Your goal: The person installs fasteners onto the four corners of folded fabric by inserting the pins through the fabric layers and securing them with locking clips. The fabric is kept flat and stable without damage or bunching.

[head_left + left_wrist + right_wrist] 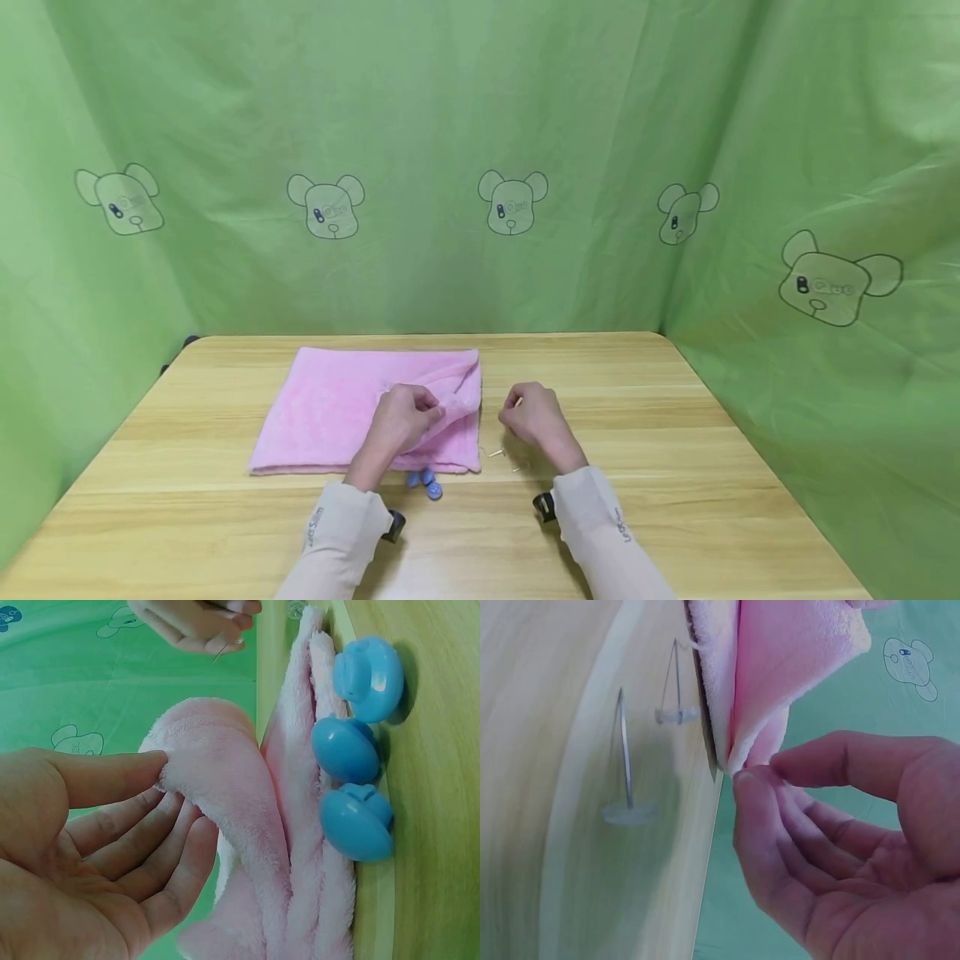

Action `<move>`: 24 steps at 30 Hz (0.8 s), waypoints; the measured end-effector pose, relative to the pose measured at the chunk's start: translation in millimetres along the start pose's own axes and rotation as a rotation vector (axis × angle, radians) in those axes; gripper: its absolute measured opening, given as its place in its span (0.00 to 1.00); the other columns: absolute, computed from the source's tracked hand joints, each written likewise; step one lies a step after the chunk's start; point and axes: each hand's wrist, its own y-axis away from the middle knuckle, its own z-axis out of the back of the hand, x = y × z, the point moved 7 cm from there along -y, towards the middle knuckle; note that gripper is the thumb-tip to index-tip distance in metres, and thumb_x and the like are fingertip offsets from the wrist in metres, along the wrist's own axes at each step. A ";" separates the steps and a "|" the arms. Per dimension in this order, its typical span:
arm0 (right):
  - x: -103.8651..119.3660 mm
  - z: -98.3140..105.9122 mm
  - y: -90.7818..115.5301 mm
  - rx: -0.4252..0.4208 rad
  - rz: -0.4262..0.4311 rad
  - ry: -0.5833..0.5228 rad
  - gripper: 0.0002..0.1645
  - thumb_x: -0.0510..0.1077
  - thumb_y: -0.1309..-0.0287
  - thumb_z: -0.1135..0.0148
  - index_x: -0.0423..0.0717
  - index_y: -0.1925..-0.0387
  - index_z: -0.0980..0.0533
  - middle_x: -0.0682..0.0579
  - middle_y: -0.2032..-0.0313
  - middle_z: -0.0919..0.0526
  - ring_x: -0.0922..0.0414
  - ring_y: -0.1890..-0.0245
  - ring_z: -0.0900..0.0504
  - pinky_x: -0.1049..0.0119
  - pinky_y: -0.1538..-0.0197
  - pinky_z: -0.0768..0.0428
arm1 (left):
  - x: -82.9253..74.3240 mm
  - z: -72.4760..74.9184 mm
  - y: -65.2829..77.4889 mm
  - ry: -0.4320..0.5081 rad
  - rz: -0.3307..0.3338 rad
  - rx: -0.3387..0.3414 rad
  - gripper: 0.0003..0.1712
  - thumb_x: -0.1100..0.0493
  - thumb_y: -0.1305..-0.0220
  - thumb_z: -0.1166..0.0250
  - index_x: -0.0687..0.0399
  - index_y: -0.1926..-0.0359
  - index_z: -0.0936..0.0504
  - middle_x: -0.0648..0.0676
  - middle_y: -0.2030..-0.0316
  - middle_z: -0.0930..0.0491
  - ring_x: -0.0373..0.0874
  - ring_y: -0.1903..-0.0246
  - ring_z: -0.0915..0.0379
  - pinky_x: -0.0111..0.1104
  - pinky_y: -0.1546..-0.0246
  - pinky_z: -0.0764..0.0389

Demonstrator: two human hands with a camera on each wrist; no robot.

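My left hand pinches a raised layer of the fluffy pink cloth between thumb and fingertips, near the cloth's right side. The lifted fold stands up over the lower layers in the left wrist view. To the right of the cloth, my right hand is held above the table with thumb and forefinger together. A thin metal pin sticks out of its fingertips in the left wrist view; its head is hidden by the fingers. Two more pins with flat clear heads, a nearer pin and a farther pin, stand point-up on the table.
Three blue rounded plastic caps lie at the cloth's front edge, close to my left wrist. The wooden table extends on both sides. Green curtains with bear-head drawings enclose its back and sides.
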 end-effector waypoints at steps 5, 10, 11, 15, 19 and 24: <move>5.3 3.6 0.2 -0.058 0.024 -0.040 0.04 0.39 0.53 0.36 0.45 0.79 0.23 0.55 0.87 0.24 0.58 0.84 0.26 0.64 0.74 0.26 | 0.5 0.2 0.0 -0.003 -0.002 -0.005 0.04 0.62 0.43 0.29 0.59 0.69 0.15 0.49 0.76 0.19 0.41 0.76 0.26 0.36 0.71 0.21; 8.4 4.3 0.2 -0.078 0.040 -0.074 0.03 0.39 0.54 0.36 0.47 0.78 0.22 0.55 0.86 0.23 0.59 0.85 0.26 0.65 0.76 0.26 | -0.3 0.2 0.0 0.000 -0.001 -0.005 0.03 0.62 0.43 0.30 0.58 0.69 0.15 0.49 0.76 0.19 0.41 0.76 0.26 0.36 0.70 0.20; 9.1 4.2 0.5 -0.078 0.044 -0.085 0.03 0.38 0.53 0.36 0.47 0.78 0.22 0.54 0.86 0.22 0.60 0.85 0.25 0.66 0.77 0.27 | -0.6 0.3 0.4 -0.001 -0.003 -0.005 0.03 0.62 0.43 0.30 0.58 0.70 0.15 0.49 0.76 0.19 0.41 0.76 0.26 0.36 0.70 0.20; 11.9 2.6 2.1 -0.069 0.040 -0.132 0.03 0.37 0.52 0.37 0.46 0.78 0.22 0.49 0.85 0.19 0.60 0.87 0.24 0.68 0.79 0.29 | -1.0 0.6 1.1 -0.002 -0.003 -0.009 0.03 0.63 0.43 0.30 0.58 0.70 0.15 0.49 0.76 0.19 0.41 0.76 0.26 0.36 0.70 0.20; 12.9 0.1 2.4 -0.058 0.029 -0.174 0.04 0.37 0.52 0.38 0.46 0.79 0.22 0.50 0.85 0.19 0.58 0.86 0.22 0.70 0.80 0.30 | -0.5 -0.3 0.9 -0.003 0.006 -0.005 0.04 0.62 0.43 0.29 0.58 0.69 0.15 0.49 0.76 0.19 0.41 0.76 0.26 0.36 0.71 0.20; 15.9 -3.7 2.3 -0.021 0.038 -0.277 0.04 0.35 0.50 0.38 0.43 0.77 0.21 0.49 0.82 0.18 0.55 0.82 0.19 0.67 0.77 0.20 | -0.7 -0.8 1.3 -0.006 0.009 -0.003 0.03 0.62 0.43 0.30 0.58 0.69 0.15 0.49 0.75 0.19 0.41 0.76 0.26 0.36 0.70 0.20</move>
